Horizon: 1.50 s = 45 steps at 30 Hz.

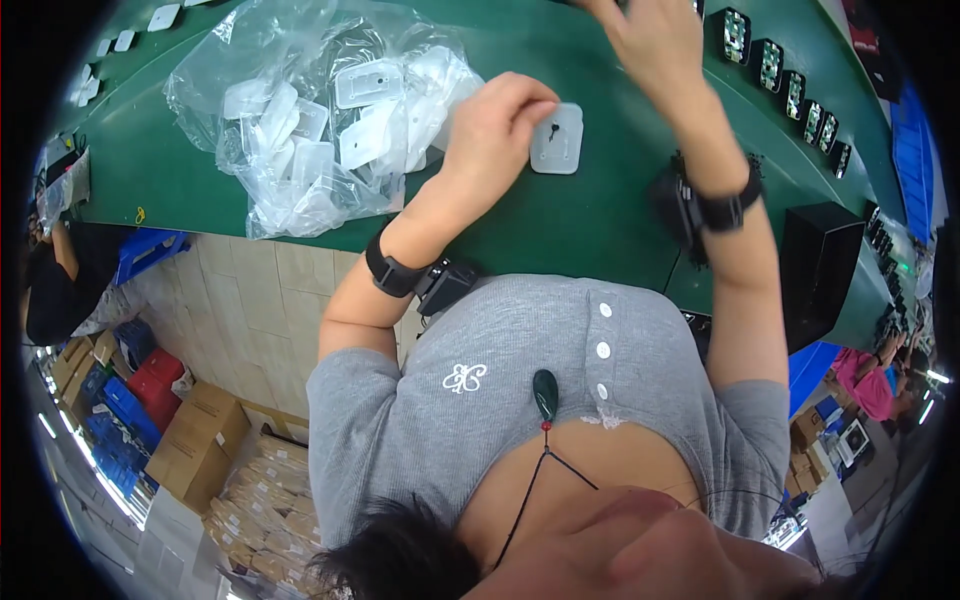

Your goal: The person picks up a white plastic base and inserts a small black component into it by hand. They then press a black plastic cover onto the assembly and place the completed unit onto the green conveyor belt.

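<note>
One green worktop (625, 215), one pale plate (557, 155) at the left grip (493, 125)

The worktop spans the upper view, its near edge at 6 o'clock from the plate, just before the person's grey shirt (520, 350). A clear plastic bag (215, 60) filled with pale plates (370, 138) spreads at 9 o'clock, close beside the left grip, so room on that side is tight. The black box (822, 250) stands well away at 4 o'clock, and the black cases with circuit boards (770, 65) line up toward 2 o'clock.

The right grip (658, 45) hangs at about 1 o'clock from the plate, apart from it; its fingers run off the top edge, so I cannot tell whether they are spread or pinching. The left grip is nearer: its thumb and forefinger are drawn close together at the plate's 11 o'clock corner, though whether they truly pinch it I cannot tell.

The single plate lies at about 3 o'clock from the left grip, long axis running roughly 12 to 6. Green surface extends from it toward 3 o'clock, as far as the right forearm (745, 270). Smallest is a dark mark or part (554, 131) on the plate, too small to identify.
</note>
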Tool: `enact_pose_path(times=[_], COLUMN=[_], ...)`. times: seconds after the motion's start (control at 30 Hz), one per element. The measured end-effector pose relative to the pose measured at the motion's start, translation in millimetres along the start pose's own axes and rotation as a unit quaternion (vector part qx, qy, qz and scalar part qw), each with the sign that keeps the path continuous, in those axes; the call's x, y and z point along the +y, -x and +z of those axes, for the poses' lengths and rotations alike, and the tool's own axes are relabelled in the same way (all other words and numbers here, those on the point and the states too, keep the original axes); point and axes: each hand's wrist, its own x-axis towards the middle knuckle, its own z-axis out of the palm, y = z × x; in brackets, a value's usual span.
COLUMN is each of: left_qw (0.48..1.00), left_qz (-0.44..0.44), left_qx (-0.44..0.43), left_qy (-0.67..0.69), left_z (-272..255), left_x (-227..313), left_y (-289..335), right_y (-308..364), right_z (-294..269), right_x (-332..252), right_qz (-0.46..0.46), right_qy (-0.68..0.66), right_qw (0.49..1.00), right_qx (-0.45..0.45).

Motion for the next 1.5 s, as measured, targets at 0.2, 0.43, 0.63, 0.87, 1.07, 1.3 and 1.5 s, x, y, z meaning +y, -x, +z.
enact_pose_path(times=[0.2,0.43,0.63,0.87,1.07,1.3,1.5], left_qw=[0.977,0.953,0.959,0.97,0.979,0.959,0.928], left_qz=[0.093,0.119,0.191,0.201,0.17,0.19,0.226], left_qx=[-0.042,-0.055,-0.065,-0.073,-0.038,-0.058,-0.08], left_qy=[-0.189,-0.274,-0.199,-0.115,-0.105,-0.202,-0.287], left_z=[15,5,6,-6,-16,-15,-12], left_x=[16,11,-4,-16,-13,-14,-5], left_y=[8,38,30,28,39,45,46], right_y=[-69,-4,111,120,107,116,127], right_z=[51,8,-52,-60,-52,-43,-39], right_x=[38,24,9,-7,-32,-32,-24], right_qz=[0.049,0.063,0.219,0.134,0.014,-0.005,-0.029], right_qy=[0.252,-0.063,-0.12,-0.07,-0.134,-0.094,-0.089], right_qw=[0.886,0.992,0.965,0.976,0.964,0.964,0.973], right_qx=[-0.387,-0.095,-0.081,-0.157,-0.228,-0.249,-0.213])
